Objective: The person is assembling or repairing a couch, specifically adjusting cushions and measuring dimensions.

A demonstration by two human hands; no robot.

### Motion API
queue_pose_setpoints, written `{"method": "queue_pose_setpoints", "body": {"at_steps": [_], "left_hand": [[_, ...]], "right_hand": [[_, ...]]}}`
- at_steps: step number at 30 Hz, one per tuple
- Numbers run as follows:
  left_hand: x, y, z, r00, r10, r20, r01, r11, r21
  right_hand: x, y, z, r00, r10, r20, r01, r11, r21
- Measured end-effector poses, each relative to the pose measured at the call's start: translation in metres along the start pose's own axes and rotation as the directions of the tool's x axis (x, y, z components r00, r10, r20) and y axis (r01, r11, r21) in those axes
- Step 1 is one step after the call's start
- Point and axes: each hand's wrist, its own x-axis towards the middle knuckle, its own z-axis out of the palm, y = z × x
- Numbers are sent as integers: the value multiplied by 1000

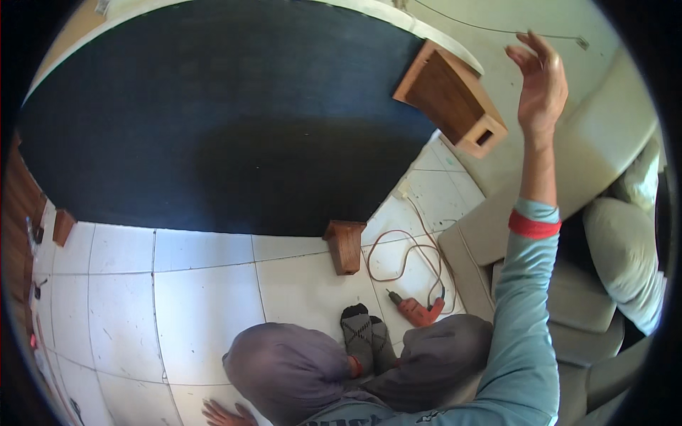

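Ahead of me a large piece of furniture stands on its side, its underside covered with black fabric (234, 121). A brown wooden leg (455, 92) sticks out at its upper right corner, with a dark slot in its pale end. My right hand (543, 85) is raised just right of that leg, apart from it, with fingers loosely bent and nothing in them. On the floor at the lower edge, my left hand (226, 413) rests flat, its fingers spread. A second wooden leg (346, 247) projects from the lower right corner, and a third wooden leg (63, 227) from the lower left.
A red power drill (419, 311) lies on the white tiles (206, 305) before my knees, its cord (398, 234) looped behind it. Grey-beige sofa seats (579, 298) and a cushion (618, 234) stand at the right. Brown wood (17, 199) borders the left side.
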Motion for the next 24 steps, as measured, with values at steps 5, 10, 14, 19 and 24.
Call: {"method": "queue_pose_setpoints", "body": {"at_steps": [5,10,14,19,24], "left_hand": [[9,7,10,1000,24,20,-22,997,-79],[15,-6,48,998,59,-6,-58,996,66],[7,89,35,973,194,126,-192,981,-25],[38,248,-75,762,399,511,-211,898,-386],[56,317,-200,452,573,684,125,718,-685]], "right_hand": [[17,7,25,758,-11,653,1,1000,15],[-4,-21,54,399,153,904,-180,980,-86],[-19,-45,62,304,-155,940,-109,975,196],[-19,-50,61,189,-21,982,-213,975,62],[-42,-63,67,193,98,976,-342,939,-27]]}}
